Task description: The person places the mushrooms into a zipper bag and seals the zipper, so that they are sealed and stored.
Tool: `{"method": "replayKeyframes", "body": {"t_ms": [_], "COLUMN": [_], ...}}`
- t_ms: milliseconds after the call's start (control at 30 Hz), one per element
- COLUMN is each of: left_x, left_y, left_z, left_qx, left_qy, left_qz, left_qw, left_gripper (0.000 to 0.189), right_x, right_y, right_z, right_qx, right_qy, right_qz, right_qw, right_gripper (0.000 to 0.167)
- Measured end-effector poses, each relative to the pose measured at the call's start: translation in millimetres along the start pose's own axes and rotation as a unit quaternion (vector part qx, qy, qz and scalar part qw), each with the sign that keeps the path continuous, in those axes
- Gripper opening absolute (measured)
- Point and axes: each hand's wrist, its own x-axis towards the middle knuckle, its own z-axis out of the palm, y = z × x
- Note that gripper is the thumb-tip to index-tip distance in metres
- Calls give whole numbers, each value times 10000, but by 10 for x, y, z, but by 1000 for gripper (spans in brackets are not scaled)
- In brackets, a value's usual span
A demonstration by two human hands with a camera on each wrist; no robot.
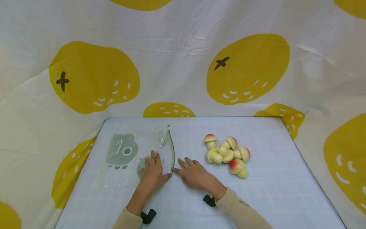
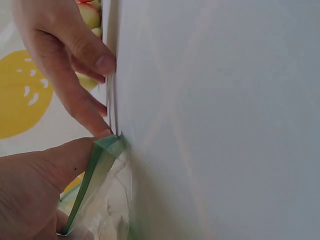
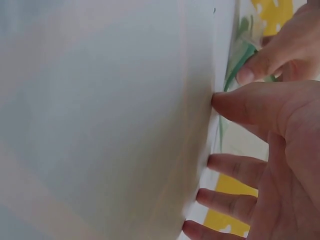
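A clear plastic zip bag (image 1: pixel 125 178) with green cartoon monster prints lies flat on the left of the table. Its green-edged mouth (image 1: pixel 172 146) faces right and gapes, the two edges parted. My left hand (image 1: pixel 152 175) rests on the bag near the mouth, fingers spread and straight. Its thumb (image 2: pixel 70 160) lies against the green edge by the near corner. Fingers extended, my right hand (image 1: pixel 194 174) has its fingertips on the table, and its thumb (image 3: pixel 250 102) reaches that same corner. To its right lie several toy mushrooms (image 1: pixel 236 166) with red and cream caps.
The table (image 1: pixel 274 197) has a pale checked cover. Behind it and at both sides hangs a white cloth (image 1: pixel 171 63) printed with large yellow fruit. Dark wrist camera mounts (image 1: pixel 210 200) sit at both wrists, close over the table.
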Motion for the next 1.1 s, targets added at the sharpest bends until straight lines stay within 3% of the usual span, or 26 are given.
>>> {"method": "replayKeyframes", "body": {"t_ms": [467, 733, 1100], "left_x": [37, 45, 56], "left_y": [56, 58, 50], "left_z": [15, 34, 48], "left_qx": [-103, 48, -15], "left_qy": [-14, -15, -16], "left_qz": [-242, -209, -258], "left_qw": [9997, 9998, 9997], "left_gripper": [108, 107, 108], "right_x": [2, 2, -122], "right_y": [6, 9, 72], "right_z": [6, 16, -257], "right_qx": [-125, 88, 410], "right_qy": [11, 20, 962], "right_qz": [-26, -9, -48], "right_qw": [9999, 10000, 9945], "right_gripper": [53, 54, 61]}}
